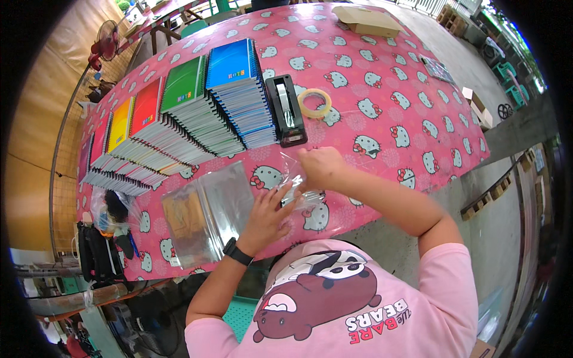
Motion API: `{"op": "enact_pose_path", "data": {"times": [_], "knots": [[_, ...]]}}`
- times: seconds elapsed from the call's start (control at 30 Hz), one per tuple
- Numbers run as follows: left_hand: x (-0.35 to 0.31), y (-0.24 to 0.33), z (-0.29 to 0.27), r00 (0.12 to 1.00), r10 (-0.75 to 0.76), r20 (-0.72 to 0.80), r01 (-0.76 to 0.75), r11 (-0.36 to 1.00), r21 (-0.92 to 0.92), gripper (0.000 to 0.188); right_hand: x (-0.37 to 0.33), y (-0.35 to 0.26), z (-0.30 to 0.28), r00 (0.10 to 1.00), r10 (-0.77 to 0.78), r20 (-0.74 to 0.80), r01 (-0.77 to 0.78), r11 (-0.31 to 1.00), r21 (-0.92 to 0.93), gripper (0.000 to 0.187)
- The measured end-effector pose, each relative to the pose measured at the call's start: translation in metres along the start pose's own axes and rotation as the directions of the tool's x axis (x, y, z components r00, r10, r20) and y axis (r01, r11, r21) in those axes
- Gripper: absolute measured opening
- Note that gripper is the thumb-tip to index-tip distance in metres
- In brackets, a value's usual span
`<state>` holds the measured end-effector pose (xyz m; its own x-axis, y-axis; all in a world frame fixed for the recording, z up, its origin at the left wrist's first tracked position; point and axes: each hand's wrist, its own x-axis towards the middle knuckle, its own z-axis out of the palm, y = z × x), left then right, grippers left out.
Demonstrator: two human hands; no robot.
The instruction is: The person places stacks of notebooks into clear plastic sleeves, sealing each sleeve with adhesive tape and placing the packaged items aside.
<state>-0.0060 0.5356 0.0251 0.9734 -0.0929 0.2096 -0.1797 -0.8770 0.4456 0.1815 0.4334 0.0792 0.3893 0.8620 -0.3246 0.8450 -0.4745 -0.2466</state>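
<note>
A clear plastic bag point(290, 164) lies crumpled on the table in front of me. My right hand point(322, 167) is closed in a fist on the bag's upper part. My left hand point(270, 219), with a black watch on its wrist, rests its outstretched fingers on the bag's left side. Just left of that hand is a stack of flat clear plastic sleeves point(230, 194), with something tan showing through its left part. Beyond my hands stands a black tape dispenser point(286, 113) holding a roll of tape. A loose tape roll point(315, 104) lies flat beside it.
Stacks of spiral notebooks, with blue point(231, 62), green point(184, 86), red point(146, 107) and yellow point(120, 125) covers, line the table's left side. An open cardboard box point(368, 22) sits at the far edge. A bag of small items point(113, 209) hangs near the left edge.
</note>
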Motion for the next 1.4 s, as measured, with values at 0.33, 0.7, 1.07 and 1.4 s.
{"op": "enact_pose_path", "data": {"times": [0.33, 0.7, 1.07, 1.4], "knots": [[0.0, -0.008, 0.029, 0.94, -0.061, -0.336, 0.038, 0.997, -0.074, 0.067, -0.065, 0.014, 0.027, 0.716, -0.434, -0.547, 0.617, 0.759, 0.206, 0.048], [0.025, 0.011, 0.019, 0.82, -0.395, -0.414, 0.199, 0.875, -0.441, 0.071, -0.03, 0.019, 0.055, 0.925, -0.04, -0.379, 0.376, 0.259, 0.89, 0.061], [0.017, 0.006, 0.025, 0.871, -0.235, -0.433, 0.094, 0.942, -0.321, 0.029, -0.054, 0.03, 0.051, 0.751, -0.322, -0.577, 0.591, 0.716, 0.371, 0.057], [0.016, 0.016, 0.044, 0.613, -0.602, -0.512, 0.244, 0.76, -0.602, 0.035, -0.056, -0.002, 0.079, 0.699, -0.123, -0.704, 0.49, 0.8, 0.346, 0.05]]}}
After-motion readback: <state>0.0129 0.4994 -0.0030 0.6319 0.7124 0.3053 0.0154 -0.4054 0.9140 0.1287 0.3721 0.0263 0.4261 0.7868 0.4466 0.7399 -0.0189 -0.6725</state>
